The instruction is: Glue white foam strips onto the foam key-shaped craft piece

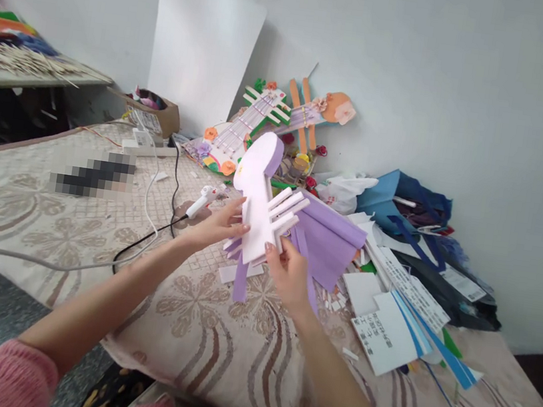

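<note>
Between my two hands is a white and purple craft guitar (256, 195), tilted up off the table, with white pegs sticking out at its side. My left hand (226, 225) grips its left edge, thumb across the white face. My right hand (288, 272) pinches the lower right corner with the thumb in front; the fingers behind are partly hidden. Purple paper (329, 242) lies just right of the guitar, and a purple strip (240, 283) hangs below it. Left of the guitar, a white glue gun (202, 200) rests on the cloth with its black cord.
Two decorated craft guitars (246, 129) lean against the wall by a white board (200, 45). A blue bag (403, 198), printed white boards (387, 334) and scraps crowd the right. A power strip (150, 150), cables and a cardboard box (167, 118) are at left.
</note>
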Demonstrator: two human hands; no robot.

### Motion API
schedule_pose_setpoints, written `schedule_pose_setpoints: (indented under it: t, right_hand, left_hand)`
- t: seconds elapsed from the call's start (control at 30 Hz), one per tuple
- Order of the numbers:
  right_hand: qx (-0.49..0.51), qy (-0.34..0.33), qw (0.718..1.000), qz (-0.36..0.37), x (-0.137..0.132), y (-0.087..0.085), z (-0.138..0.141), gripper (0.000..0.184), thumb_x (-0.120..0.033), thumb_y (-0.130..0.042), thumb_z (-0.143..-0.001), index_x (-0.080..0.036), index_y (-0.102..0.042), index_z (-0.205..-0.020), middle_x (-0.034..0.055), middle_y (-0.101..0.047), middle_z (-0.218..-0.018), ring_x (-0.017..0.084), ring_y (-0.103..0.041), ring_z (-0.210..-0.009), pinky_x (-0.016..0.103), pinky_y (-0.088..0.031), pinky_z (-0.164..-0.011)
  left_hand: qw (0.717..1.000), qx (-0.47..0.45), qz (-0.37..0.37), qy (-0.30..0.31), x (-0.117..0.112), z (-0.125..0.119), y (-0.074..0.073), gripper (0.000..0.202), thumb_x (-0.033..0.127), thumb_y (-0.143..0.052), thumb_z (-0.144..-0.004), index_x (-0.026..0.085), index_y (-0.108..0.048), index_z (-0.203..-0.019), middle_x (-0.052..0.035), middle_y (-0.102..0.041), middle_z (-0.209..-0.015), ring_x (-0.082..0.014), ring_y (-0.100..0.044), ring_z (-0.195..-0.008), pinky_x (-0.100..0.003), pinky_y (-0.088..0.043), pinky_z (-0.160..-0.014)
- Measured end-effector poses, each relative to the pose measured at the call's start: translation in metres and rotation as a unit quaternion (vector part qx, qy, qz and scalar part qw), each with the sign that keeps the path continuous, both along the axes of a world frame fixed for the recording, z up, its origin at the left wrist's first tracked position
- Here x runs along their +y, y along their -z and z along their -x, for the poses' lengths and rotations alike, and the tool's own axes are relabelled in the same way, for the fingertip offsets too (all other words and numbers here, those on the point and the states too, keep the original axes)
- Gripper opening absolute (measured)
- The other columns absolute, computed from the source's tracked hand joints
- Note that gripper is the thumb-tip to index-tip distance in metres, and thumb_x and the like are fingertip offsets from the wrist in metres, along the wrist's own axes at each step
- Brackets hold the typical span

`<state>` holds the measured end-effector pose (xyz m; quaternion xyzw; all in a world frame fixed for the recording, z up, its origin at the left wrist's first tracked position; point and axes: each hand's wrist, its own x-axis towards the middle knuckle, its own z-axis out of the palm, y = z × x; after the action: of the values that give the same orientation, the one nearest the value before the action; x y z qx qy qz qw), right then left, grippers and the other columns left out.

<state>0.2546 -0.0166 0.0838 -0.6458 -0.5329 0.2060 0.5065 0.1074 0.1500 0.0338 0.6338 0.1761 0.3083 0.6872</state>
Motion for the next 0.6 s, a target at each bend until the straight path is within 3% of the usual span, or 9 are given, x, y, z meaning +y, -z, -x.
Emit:
schedule_pose_setpoints:
  t: [0.23,0.3,0.37,0.47,0.53,0.6]
  right_hand:
    - [-0.072,-0.018,0.997,-0.018,0.01,0.006,0.014,0.036,-0.047,-0.055,-0.092,-0.017,-0.064,-0.11,0.0086,-0.072,-0.094,0.021,-0.069,-0.079,0.029,-0.056,-0.066]
    - [-0.066,-0.018,0.997,-0.02,0.011,0.009,0.015,0.042,-0.048,-0.054,-0.093,-0.016,-0.061,-0.12,0.0117,-0.072,-0.106,0.022,-0.07,-0.084,0.029,-0.056,-0.066]
    - [-0.073,-0.011,0.997,-0.018,0.011,0.013,0.015,0.046,-0.049,-0.053,-0.093,-0.016,-0.059,-0.125,0.0132,-0.071,-0.112,0.022,-0.07,-0.086,0.029,-0.057,-0.066]
    - [-0.113,-0.002,0.994,-0.008,0.009,0.018,0.013,0.042,-0.05,-0.051,-0.095,-0.015,-0.063,-0.116,0.0118,-0.072,-0.102,0.021,-0.069,-0.081,0.031,-0.055,-0.067]
    - [-0.133,0.008,0.991,-0.007,0.008,0.02,0.01,0.041,-0.051,-0.05,-0.095,-0.016,-0.064,-0.112,0.0103,-0.072,-0.096,0.021,-0.068,-0.077,0.031,-0.054,-0.068]
    - [-0.142,0.012,0.99,-0.005,0.007,0.022,0.009,0.04,-0.052,-0.05,-0.095,-0.016,-0.064,-0.109,0.0094,-0.073,-0.094,0.021,-0.067,-0.075,0.031,-0.053,-0.067]
  left_hand:
    - [1.0,-0.031,0.005,-0.001,0.002,-0.007,0.019,0.101,0.044,-0.084,-0.073,0.027,-0.028,-0.156,-0.0178,-0.044,-0.152,-0.0332,-0.054,-0.131,-0.053,-0.043,-0.111]
    - [0.999,-0.018,-0.029,-0.013,0.001,-0.006,0.022,0.095,0.045,-0.082,-0.075,0.028,-0.032,-0.154,-0.0172,-0.047,-0.151,-0.0329,-0.055,-0.131,-0.051,-0.047,-0.107]
    - [0.992,0.027,-0.094,-0.075,-0.002,-0.001,0.023,0.088,0.043,-0.08,-0.076,0.024,-0.038,-0.151,-0.0186,-0.052,-0.146,-0.0317,-0.059,-0.127,-0.047,-0.051,-0.102]
    - [0.974,0.069,-0.137,-0.165,-0.003,0.023,0.015,0.064,0.039,-0.075,-0.079,0.019,-0.055,-0.136,-0.0177,-0.059,-0.139,-0.029,-0.062,-0.122,-0.044,-0.051,-0.101]
    - [0.958,0.089,-0.162,-0.219,0.0,0.05,0.004,0.032,0.04,-0.068,-0.084,0.017,-0.071,-0.107,-0.014,-0.066,-0.129,-0.0259,-0.064,-0.117,-0.039,-0.05,-0.1]
    - [0.934,0.122,-0.177,-0.284,0.006,0.083,-0.009,0.028,0.041,-0.063,-0.087,0.017,-0.072,-0.095,-0.0116,-0.073,-0.108,-0.0234,-0.067,-0.1,-0.036,-0.053,-0.088]
